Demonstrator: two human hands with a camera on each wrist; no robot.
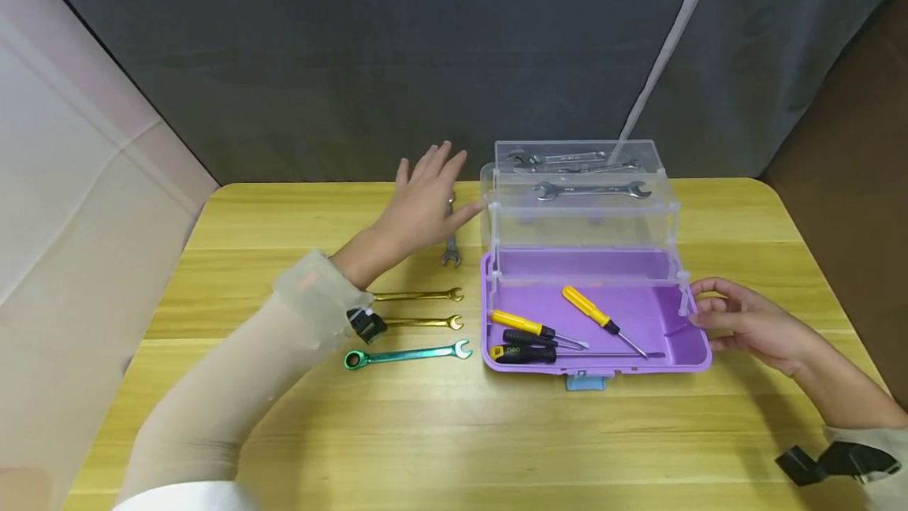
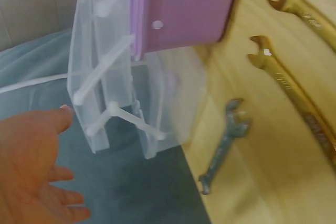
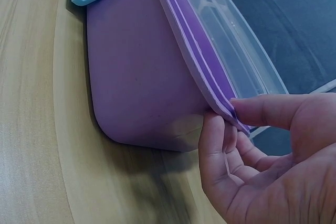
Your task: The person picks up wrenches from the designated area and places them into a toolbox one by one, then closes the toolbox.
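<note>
A purple toolbox (image 1: 603,370) stands on the table with its clear trays (image 1: 589,227) raised on hinged arms. My right hand (image 1: 762,330) pinches its right rim between thumb and fingers; the right wrist view shows the thumb (image 3: 262,111) over the edge. My left hand (image 1: 422,207) hovers left of the trays with fingers spread, holding nothing. Below it lies a silver wrench (image 1: 451,247), partly covered by the hand in the head view but whole in the left wrist view. Several silver wrenches, one being a double open-end wrench (image 1: 592,191), sit in the trays.
Two gold wrenches (image 1: 426,296) and a green ratchet wrench (image 1: 407,355) lie left of the box. Inside the box are yellow-handled screwdrivers (image 1: 585,306) and black-handled ones (image 1: 525,354). A blue latch (image 1: 586,382) hangs at the front. Dark cloth (image 1: 340,61) borders the table's back edge.
</note>
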